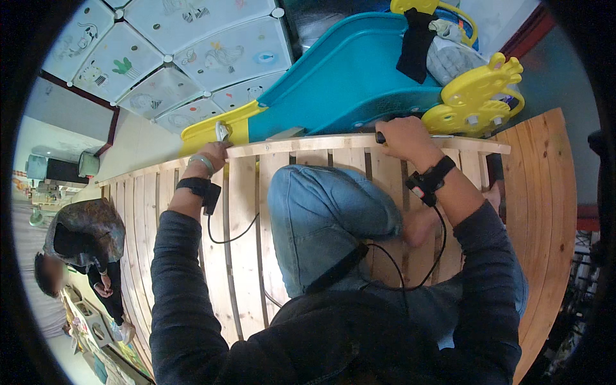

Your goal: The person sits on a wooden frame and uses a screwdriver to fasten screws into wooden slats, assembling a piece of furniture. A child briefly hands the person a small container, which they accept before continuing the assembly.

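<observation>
I sit on a slatted pale wood bed base (240,256), with both hands at its far side rail (308,144). On the left, my left hand (213,154) is closed at the rail, beside a small whitish-grey object (221,131) that sticks up past the fingers; its kind is unclear. Farther right along the rail, my right hand (410,138) is closed around a dark object with a black rounded end (381,137). Most of that object is hidden by the fingers. A thin pale piece shows along the rail just right of this hand.
Beyond the rail stands a blue slide (346,70) with yellow side pieces (478,96) and clothes on it. White cabinet panels (212,54) with drawings are at the far left. Another person (86,240) sits at the left. Cables hang from my wrist bands. A wide wood board (536,212) borders the right.
</observation>
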Demonstrator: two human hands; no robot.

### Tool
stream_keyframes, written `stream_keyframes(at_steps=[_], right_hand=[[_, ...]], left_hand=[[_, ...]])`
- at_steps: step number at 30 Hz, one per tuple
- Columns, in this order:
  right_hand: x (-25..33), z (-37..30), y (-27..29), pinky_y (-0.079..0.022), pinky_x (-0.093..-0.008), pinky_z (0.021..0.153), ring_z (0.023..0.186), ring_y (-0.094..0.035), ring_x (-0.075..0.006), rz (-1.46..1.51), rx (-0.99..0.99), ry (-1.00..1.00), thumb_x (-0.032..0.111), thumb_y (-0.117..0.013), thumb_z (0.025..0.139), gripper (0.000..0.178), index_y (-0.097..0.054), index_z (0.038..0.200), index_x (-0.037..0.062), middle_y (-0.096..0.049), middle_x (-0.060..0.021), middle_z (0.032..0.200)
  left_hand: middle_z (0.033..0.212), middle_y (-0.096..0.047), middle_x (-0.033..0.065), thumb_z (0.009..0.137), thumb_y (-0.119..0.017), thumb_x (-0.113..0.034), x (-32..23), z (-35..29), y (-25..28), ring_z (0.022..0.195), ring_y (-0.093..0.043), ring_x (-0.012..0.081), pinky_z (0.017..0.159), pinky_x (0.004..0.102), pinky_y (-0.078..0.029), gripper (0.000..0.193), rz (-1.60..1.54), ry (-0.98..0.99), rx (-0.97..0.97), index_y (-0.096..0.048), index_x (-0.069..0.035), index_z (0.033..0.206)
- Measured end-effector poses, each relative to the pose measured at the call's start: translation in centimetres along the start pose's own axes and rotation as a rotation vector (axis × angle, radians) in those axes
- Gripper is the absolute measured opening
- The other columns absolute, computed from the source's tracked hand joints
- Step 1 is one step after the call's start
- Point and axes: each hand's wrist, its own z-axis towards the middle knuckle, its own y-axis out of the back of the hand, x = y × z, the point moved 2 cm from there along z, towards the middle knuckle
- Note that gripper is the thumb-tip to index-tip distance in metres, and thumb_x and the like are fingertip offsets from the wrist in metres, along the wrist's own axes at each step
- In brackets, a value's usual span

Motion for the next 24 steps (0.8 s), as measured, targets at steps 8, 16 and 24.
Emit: stream_keyframes(at_steps=[8, 16, 24], right_hand=[[-1.0, -3.2, 0.2, -0.049, -0.0456, 0.071, 0.085, -0.064, -0.0332, 0.083, -0.051, -0.095, 0.024, -0.066, 0.080, 0.021, -0.061, 0.096, 0.0107, -0.067, -0.0110, 0.088], [-3.0, -7.2, 2.2, -0.051, -0.0506, 0.073, 0.084, -0.064, -0.0391, 0.246, -0.300, -0.307, 0.038, -0.062, 0.083, 0.031, -0.064, 0.093, 0.0083, -0.067, -0.0178, 0.087], [-12.8, -17.9, 11.0, -0.052, -0.0354, 0.068, 0.073, -0.067, -0.0223, 0.510, -0.788, -0.888, 0.046, -0.064, 0.086, 0.049, -0.068, 0.098, -0.0011, -0.067, -0.0133, 0.076]], left_hand=[[0.104, -0.067, 0.0196, 0.080, -0.056, -0.009, -3.3, -1.7, 2.2, 0.098, -0.063, 0.0385, 0.085, 0.0454, -0.051, 0.040, -0.009, -0.043, 0.023, -0.064, -0.014, 0.119], [0.106, -0.066, 0.0198, 0.081, -0.052, -0.005, -5.6, -3.1, -0.3, 0.102, -0.061, 0.0383, 0.086, 0.0460, -0.050, 0.034, -0.013, -0.078, -0.017, -0.060, -0.010, 0.114], [0.105, -0.065, 0.0191, 0.077, -0.059, -0.003, -5.0, -3.5, -0.6, 0.097, -0.062, 0.0395, 0.081, 0.0487, -0.051, 0.033, 0.014, -0.091, -0.048, -0.059, -0.010, 0.110]])
